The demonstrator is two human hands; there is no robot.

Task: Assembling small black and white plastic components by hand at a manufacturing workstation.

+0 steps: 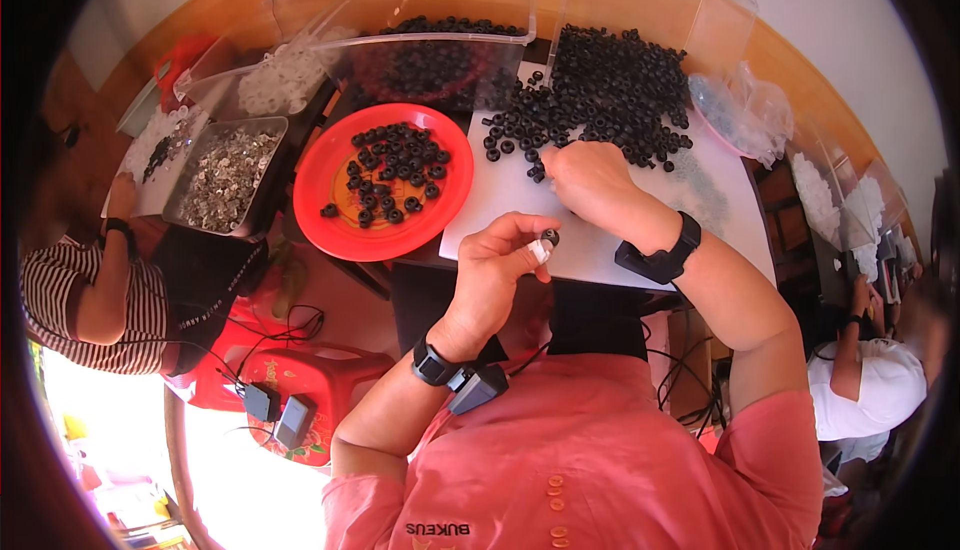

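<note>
My left hand (492, 262) is over the front edge of the white work surface (505, 190), its thumb and fingers pinching a small black ringed piece (550, 237). Something white, perhaps a wrap, covers the thumb tip. Farther forward, my right hand (597, 180) is curled at the near edge of a heap of black pieces (615, 80). Its fingertips point down among the loose pieces and are partly hidden, so what they grip cannot be made out. To the left, a red plate (318, 165) with a yellow middle bears several black pieces like the held one.
Behind the plate stands a clear bin (440, 40) of black pieces. A metal tray (282, 135) of small metal parts lies left. Right of the heap is a pink-rimmed dish (712, 120) with a plastic bag. People work on both sides; a red stool (330, 375) holds cabled devices.
</note>
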